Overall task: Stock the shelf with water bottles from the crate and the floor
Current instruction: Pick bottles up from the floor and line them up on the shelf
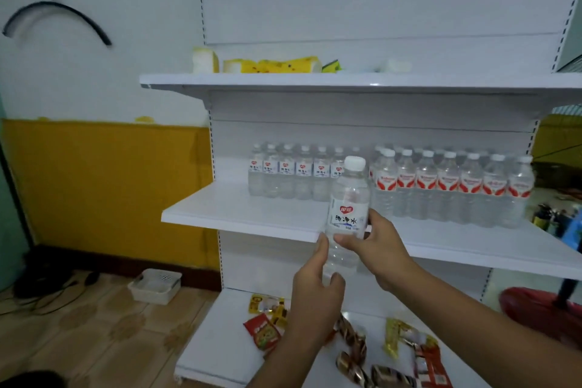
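A white metal shelf unit (346, 41) stands against a wall painted white above and yellow below, over a patterned tile floor (94, 324). Just in front of the edge of the middle shelf (239, 214), a small water bottle (348, 208) with a white cap is held upright in both hands. The left hand (315, 290) has its grip clenched round the bottle's lower part, thumb up along the side; the right hand (374, 246) pinches it at the label, thumb in front. Behind it on the same shelf stand two groups of bottles: a row of small bottles (293, 175) with like labels to the left, and taller red-labelled bottles (450, 189) to the right (several rows deep). Yellow packages (271, 65) lie on the top shelf (315, 80). Snack packets (267, 324) are scattered on the bottom shelf (214, 340). A white basket (156, 285) sits on the floor by the wall.
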Available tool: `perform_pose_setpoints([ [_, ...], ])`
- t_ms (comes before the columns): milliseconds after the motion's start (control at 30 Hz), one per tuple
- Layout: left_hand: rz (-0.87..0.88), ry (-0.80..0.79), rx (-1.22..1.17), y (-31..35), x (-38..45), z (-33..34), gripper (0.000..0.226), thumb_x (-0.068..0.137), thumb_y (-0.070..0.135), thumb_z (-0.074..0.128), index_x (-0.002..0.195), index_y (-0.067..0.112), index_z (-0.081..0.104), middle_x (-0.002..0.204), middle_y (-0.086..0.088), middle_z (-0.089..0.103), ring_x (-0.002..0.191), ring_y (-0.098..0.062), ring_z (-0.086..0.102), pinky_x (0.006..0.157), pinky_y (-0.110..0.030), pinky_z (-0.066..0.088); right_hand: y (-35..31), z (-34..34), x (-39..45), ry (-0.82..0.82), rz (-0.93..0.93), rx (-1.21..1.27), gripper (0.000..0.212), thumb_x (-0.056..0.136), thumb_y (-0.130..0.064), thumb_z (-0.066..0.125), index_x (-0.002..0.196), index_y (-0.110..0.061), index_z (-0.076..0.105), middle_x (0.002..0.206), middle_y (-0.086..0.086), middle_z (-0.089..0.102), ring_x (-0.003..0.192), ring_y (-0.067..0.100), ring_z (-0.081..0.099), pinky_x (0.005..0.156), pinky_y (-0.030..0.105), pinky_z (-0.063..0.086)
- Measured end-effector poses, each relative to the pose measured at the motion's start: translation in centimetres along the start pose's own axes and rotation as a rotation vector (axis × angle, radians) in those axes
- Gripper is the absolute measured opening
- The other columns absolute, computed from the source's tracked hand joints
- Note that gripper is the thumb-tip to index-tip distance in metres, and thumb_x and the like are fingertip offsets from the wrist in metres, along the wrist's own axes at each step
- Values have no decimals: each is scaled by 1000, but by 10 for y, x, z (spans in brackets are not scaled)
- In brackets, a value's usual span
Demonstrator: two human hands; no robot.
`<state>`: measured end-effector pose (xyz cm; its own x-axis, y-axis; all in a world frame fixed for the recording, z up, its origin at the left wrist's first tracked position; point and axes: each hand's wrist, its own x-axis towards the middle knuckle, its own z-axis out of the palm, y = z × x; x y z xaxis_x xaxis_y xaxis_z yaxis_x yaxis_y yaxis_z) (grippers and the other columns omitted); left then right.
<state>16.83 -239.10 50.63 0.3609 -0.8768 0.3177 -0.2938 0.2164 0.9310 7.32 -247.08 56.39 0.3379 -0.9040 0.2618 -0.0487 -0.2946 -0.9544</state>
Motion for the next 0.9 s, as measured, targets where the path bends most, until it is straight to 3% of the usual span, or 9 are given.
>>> perform_pose_setpoints([
  [100, 10, -2, 41, -19, 46, 16, 72, 88, 2, 48, 150, 28, 23, 148, 9, 41, 127, 2, 45, 87, 2, 39, 20, -5, 51, 30, 3, -20, 49, 77, 1, 76, 116, -23, 57, 109, -4, 68, 99, 18, 67, 87, 38, 56],
  [167, 34, -12, 87, -31, 78, 26, 72, 89, 5, 50, 150, 29, 21, 149, 10, 38, 131, -1, 41, 92, 3, 35, 34, -10, 83, 59, 3, -41, 47, 79, -1, 74, 117, -22, 56, 113, -2, 67, 102, 19, 65, 81, 33, 55],
  [233, 69, -45, 124, -41, 110, 33, 70, 91, 10, 53, 149, 30, 20, 151, 12, 33, 134, 0, 37, 103, -6, 33, 47, -15, 112, 92, -9, -67, 47, 81, -4, 73, 122, -21, 55, 116, -2, 67, 105, 18, 64, 79, 29, 52],
  [300, 101, -92, 184, -51, 142, 38, 69, 92, 18, 57, 150, 28, 19, 153, 12, 28, 138, 0, 31, 110, -13, 28, 62, -19, 142, 127, -22, -94, 51, 82, -5, 73, 126, -20, 53, 119, -2, 65, 108, 17, 62, 89, 32, 52],
  [433, 57, -166, 280, -72, 200, 34, 70, 91, 33, 61, 149, 21, 25, 153, 8, 29, 137, -2, 31, 101, -4, 19, 94, -19, 196, 154, -34, -197, 55, 81, -5, 74, 129, -18, 50, 123, 0, 64, 114, 18, 60, 101, 39, 49],
  [533, -23, -205, 375, -91, 237, 20, 70, 90, 38, 60, 149, 19, 28, 153, 5, 31, 138, -8, 32, 96, -4, 17, 117, -12, 229, 158, -17, -266, 55, 81, -5, 73, 129, -17, 50, 124, 1, 63, 111, 15, 58, 98, 32, 47],
  [800, -113, -387, 603, -139, 310, 0, 68, 91, 40, 58, 149, 19, 29, 154, -1, 31, 138, -15, 33, 108, -19, 24, 157, -7, 316, 299, 72, -323, 60, 89, -5, 65, 142, -14, 39, 138, 6, 54, 129, 24, 47, 105, 33, 36],
  [900, -87, -441, 654, -154, 320, 1, 66, 93, 37, 56, 148, 16, 27, 154, -1, 30, 138, -15, 32, 107, -19, 23, 168, -1, 346, 358, 74, -309, 58, 91, -2, 60, 143, -13, 37, 140, 7, 51, 133, 24, 44, 107, 34, 35],
])
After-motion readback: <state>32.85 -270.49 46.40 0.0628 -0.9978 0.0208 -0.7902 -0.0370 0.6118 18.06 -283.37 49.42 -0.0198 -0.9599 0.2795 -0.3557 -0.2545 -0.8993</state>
